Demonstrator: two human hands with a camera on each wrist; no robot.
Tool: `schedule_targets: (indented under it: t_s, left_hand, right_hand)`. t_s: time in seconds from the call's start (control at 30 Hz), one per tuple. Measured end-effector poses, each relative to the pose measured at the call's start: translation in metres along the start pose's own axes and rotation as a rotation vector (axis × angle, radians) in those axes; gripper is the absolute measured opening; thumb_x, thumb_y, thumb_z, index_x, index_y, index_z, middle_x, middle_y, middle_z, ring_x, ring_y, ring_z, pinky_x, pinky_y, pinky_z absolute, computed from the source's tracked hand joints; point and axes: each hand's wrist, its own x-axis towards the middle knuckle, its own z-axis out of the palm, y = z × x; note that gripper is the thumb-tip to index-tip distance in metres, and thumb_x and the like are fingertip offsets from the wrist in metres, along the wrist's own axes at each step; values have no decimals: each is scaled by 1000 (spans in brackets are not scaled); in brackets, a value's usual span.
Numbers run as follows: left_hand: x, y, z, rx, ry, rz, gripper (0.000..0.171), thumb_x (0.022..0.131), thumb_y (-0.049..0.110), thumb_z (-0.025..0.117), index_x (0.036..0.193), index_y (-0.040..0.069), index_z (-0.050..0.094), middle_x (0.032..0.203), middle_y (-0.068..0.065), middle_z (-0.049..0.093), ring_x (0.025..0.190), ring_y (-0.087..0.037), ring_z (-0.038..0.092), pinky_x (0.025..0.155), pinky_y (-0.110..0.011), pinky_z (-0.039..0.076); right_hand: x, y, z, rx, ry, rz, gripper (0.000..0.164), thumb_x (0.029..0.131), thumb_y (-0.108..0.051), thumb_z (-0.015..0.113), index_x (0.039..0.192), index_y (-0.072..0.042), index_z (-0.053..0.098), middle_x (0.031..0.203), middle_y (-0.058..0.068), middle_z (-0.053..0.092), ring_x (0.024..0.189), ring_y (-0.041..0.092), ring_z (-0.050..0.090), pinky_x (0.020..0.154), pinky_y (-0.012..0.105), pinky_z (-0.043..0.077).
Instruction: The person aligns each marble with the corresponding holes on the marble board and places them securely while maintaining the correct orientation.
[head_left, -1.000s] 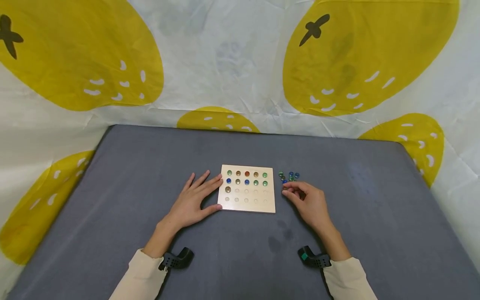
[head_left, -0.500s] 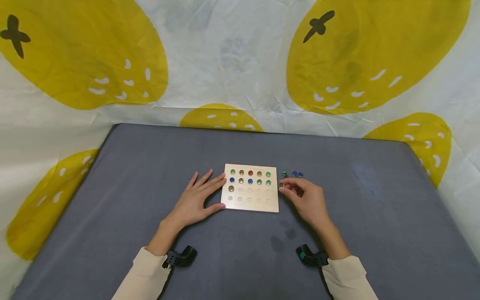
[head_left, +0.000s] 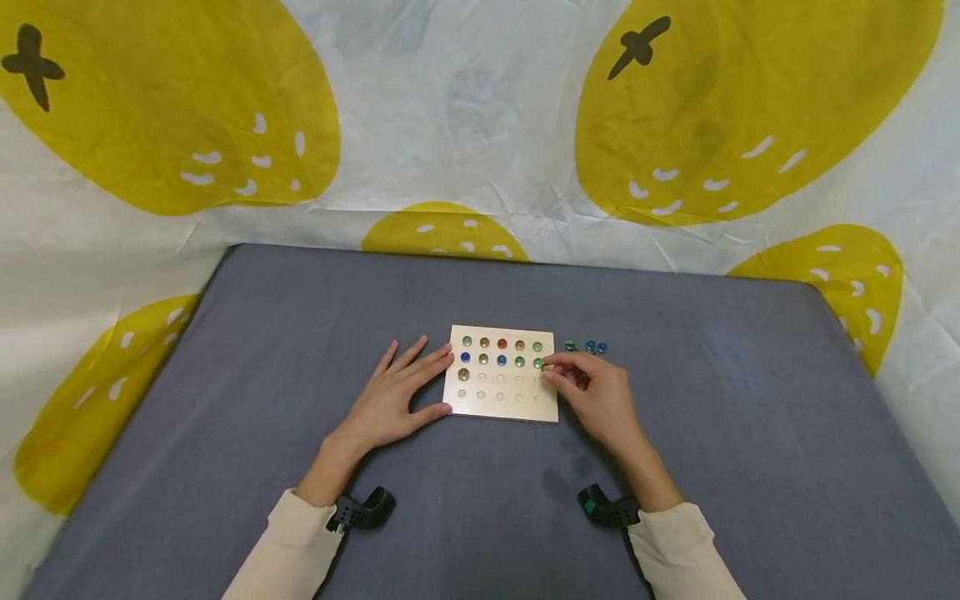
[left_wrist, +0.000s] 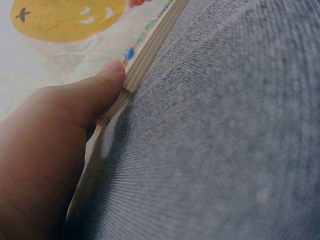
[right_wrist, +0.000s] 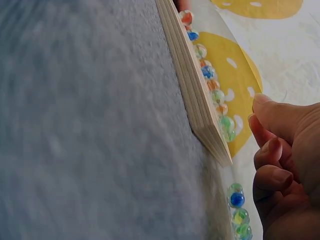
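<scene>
A pale wooden board (head_left: pixel 491 406) with rows of round hollows lies on the grey table. Glass marbles fill its two far rows, and a brownish marble (head_left: pixel 463 375) sits at the left of the third row. My left hand (head_left: pixel 386 404) lies spread, with fingertips and thumb tip at the board's left edge. Over the board's right side, my right hand (head_left: pixel 596 400) pinches an amber-coloured marble (head_left: pixel 547 367) between thumb and forefinger. In the right wrist view the thumb (right_wrist: pixel 265 102) hides that marble, and the other fingers are curled.
Several loose green and blue marbles (head_left: pixel 591 347) lie on the table (head_left: pixel 675 433) right of the board, partly behind the right hand. A white cloth (head_left: pixel 450 125) with yellow fruit shapes hangs beyond the table's far edge. Each wrist wears a black camera.
My right hand has moved left from the loose marbles to over the board's right side, carrying the pinched marble. The left hand keeps its place at the board's edge.
</scene>
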Motion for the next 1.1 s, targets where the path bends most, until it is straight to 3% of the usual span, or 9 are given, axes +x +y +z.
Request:
schedule_targets:
  t_s: [1.1]
  left_hand:
    - [1,-1,-3,-11,11,9,71,87,47,66,147,17,42,151,0,37,142,-29,24,114,-55,8]
  right_hand:
    - [12,-20,26,48,-59,-49,14,82,-15,77,95,-12,75,75,-5,62,63,8,53,53,22,44]
